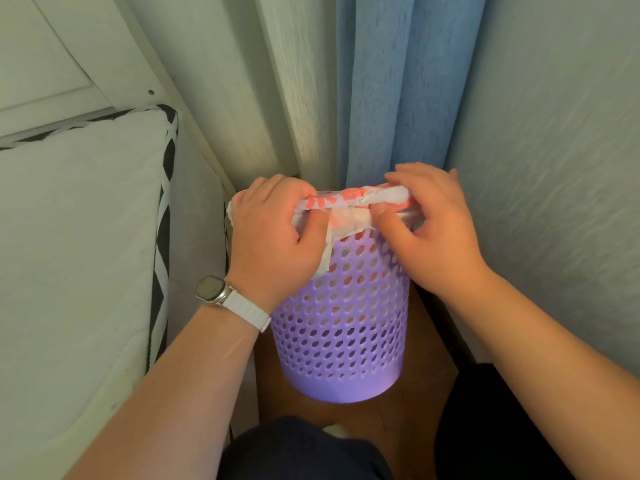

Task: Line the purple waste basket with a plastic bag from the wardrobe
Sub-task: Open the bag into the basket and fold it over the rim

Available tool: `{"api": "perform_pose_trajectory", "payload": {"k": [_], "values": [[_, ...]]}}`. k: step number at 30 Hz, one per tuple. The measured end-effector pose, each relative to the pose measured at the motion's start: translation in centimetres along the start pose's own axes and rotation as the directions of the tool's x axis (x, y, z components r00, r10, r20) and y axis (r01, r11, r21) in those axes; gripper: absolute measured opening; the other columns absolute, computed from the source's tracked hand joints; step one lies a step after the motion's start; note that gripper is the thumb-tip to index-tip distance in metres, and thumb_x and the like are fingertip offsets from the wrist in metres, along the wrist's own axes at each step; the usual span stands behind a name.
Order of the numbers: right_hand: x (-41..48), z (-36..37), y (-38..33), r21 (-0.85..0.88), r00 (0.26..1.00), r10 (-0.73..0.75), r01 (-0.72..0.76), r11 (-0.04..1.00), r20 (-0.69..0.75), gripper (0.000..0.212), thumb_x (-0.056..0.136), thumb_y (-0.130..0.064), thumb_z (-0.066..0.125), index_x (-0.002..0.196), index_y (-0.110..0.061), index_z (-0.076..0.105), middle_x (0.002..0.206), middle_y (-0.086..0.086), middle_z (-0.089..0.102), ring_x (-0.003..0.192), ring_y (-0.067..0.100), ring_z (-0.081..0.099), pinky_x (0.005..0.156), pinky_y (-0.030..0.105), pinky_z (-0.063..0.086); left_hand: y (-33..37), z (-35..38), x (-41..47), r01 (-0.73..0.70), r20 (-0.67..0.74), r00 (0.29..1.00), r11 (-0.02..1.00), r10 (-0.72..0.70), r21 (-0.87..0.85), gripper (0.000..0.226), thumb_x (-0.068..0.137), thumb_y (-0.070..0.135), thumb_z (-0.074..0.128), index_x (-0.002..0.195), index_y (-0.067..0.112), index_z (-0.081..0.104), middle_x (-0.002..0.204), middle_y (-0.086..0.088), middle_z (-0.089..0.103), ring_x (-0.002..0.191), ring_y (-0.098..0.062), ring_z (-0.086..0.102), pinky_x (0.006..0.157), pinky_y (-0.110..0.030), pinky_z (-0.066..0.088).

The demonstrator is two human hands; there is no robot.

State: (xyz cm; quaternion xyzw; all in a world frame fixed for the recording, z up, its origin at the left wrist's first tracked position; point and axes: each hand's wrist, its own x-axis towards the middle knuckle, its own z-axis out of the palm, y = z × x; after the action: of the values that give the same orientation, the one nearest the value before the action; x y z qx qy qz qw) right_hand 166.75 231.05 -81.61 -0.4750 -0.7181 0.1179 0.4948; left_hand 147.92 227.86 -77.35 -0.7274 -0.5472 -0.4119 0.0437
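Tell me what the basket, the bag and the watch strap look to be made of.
Basket: looks like moulded plastic, matt lilac, with regular punched holes and a solid base band.
Bag: thin plastic film, white with red print, crinkled and translucent where it folds over the rim.
Watch strap: white, ribbed; probably silicone or woven fabric, hard to tell.

Red print on plastic bag (349, 199) illegible.

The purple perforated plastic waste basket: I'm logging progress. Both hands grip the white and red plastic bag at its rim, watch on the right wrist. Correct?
Not quite. The head view shows the white-strapped watch on the left wrist. Left hand and right hand do grip the white and red plastic bag at the purple perforated plastic waste basket rim.
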Motion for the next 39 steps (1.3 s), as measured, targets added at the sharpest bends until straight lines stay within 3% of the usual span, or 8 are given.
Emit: {"api": "perform_pose_trajectory", "payload": {"k": [5, 10, 15, 19, 27, 32, 36, 39], "values": [[0.1, -0.1, -0.6, 0.189, 0.986, 0.125, -0.104, 0.977, -0.108, 0.03, 0.081, -0.037, 0.058, 0.098, -0.012, 0.059, 0.109, -0.003, 0.052, 0.111, 0.022, 0.052, 0.097, 0.039, 0.042, 0.7, 0.3, 0.0, 0.002, -0.059, 0.998, 0.991, -0.01, -0.135, 0.014, 0.087, 0.023, 0.056, 0.078, 0.012, 0.06, 0.075, 0.009, 0.051, 0.071, -0.017, 0.051, 0.067, -0.047, 0.045], [0.2, -0.2, -1.6, 0.147, 0.974, 0.16, -0.137, 0.98, -0.161, 0.02, 0.08, -0.041, 0.059, 0.089, -0.026, 0.048, 0.088, -0.016, 0.042, 0.089, 0.021, 0.05, 0.079, 0.034, 0.041, 1.7, -0.3, 0.3, -0.044, -0.028, 0.999, 0.998, 0.043, -0.051, 0.02, 0.086, 0.033, 0.058, 0.087, 0.014, 0.064, 0.083, 0.007, 0.057, 0.08, -0.022, 0.056, 0.08, -0.052, 0.044], [-0.1, 0.2, -2.3, 0.06, 0.979, 0.129, -0.121, 0.991, -0.159, 0.03, 0.079, -0.043, 0.059, 0.091, -0.016, 0.056, 0.091, -0.004, 0.047, 0.088, 0.017, 0.046, 0.08, 0.028, 0.034, 3.0, -0.2, 0.2, -0.108, 0.026, 0.994, 0.986, 0.106, 0.125, 0.026, 0.088, 0.036, 0.056, 0.104, 0.02, 0.068, 0.094, 0.006, 0.064, 0.093, -0.021, 0.056, 0.097, -0.043, 0.036], [-0.2, 0.3, -2.7, 0.032, 0.98, 0.139, -0.135, 0.99, -0.144, 0.033, 0.078, -0.047, 0.059, 0.092, -0.018, 0.057, 0.094, -0.005, 0.048, 0.091, 0.014, 0.043, 0.081, 0.028, 0.035, 2.8, 0.2, 0.0, -0.068, -0.001, 0.998, 0.992, 0.069, 0.108, 0.019, 0.089, 0.031, 0.056, 0.099, 0.018, 0.066, 0.089, 0.006, 0.059, 0.087, -0.019, 0.051, 0.087, -0.035, 0.032], [-0.4, 0.4, -2.0, 0.014, 0.99, 0.103, -0.102, 0.995, -0.092, 0.036, 0.082, -0.044, 0.06, 0.106, -0.016, 0.062, 0.105, -0.004, 0.055, 0.102, 0.016, 0.049, 0.092, 0.021, 0.033, 1.2, 0.4, -0.2, 0.041, 0.012, 0.999, 0.994, -0.043, 0.101, 0.014, 0.086, 0.027, 0.05, 0.085, 0.014, 0.057, 0.08, 0.005, 0.05, 0.078, -0.025, 0.05, 0.078, -0.036, 0.032], [0.1, -0.1, -1.2, 0.07, 0.983, 0.138, -0.13, 0.989, -0.122, 0.037, 0.086, -0.04, 0.06, 0.115, -0.016, 0.062, 0.112, -0.004, 0.055, 0.109, 0.018, 0.051, 0.098, 0.022, 0.033, 0.6, 0.3, 0.0, 0.073, -0.043, 0.996, 0.997, -0.073, 0.005, 0.011, 0.086, 0.022, 0.051, 0.082, 0.013, 0.054, 0.078, 0.006, 0.047, 0.074, -0.024, 0.048, 0.071, -0.05, 0.045], [0.1, -0.4, -1.0, 0.05, 0.978, 0.15, -0.145, 0.988, -0.146, 0.038, 0.085, -0.045, 0.06, 0.111, -0.018, 0.062, 0.108, -0.007, 0.052, 0.105, 0.016, 0.048, 0.093, 0.015, 0.032, 0.6, 0.5, -0.1, 0.038, -0.052, 0.998, 0.998, -0.041, -0.05, 0.009, 0.087, 0.023, 0.049, 0.08, 0.018, 0.051, 0.077, 0.008, 0.045, 0.073, -0.019, 0.046, 0.068, -0.049, 0.044], [0.2, -0.6, -1.1, 0.043, 0.979, 0.128, -0.122, 0.992, -0.161, 0.029, 0.085, -0.043, 0.061, 0.1, -0.018, 0.061, 0.101, -0.008, 0.053, 0.097, 0.013, 0.048, 0.093, 0.029, 0.038, 0.2, 0.6, -0.2, 0.019, -0.055, 0.998, 0.995, -0.025, -0.093, 0.013, 0.088, 0.023, 0.049, 0.08, 0.014, 0.053, 0.077, 0.009, 0.045, 0.073, -0.015, 0.045, 0.067, -0.044, 0.043]]}}
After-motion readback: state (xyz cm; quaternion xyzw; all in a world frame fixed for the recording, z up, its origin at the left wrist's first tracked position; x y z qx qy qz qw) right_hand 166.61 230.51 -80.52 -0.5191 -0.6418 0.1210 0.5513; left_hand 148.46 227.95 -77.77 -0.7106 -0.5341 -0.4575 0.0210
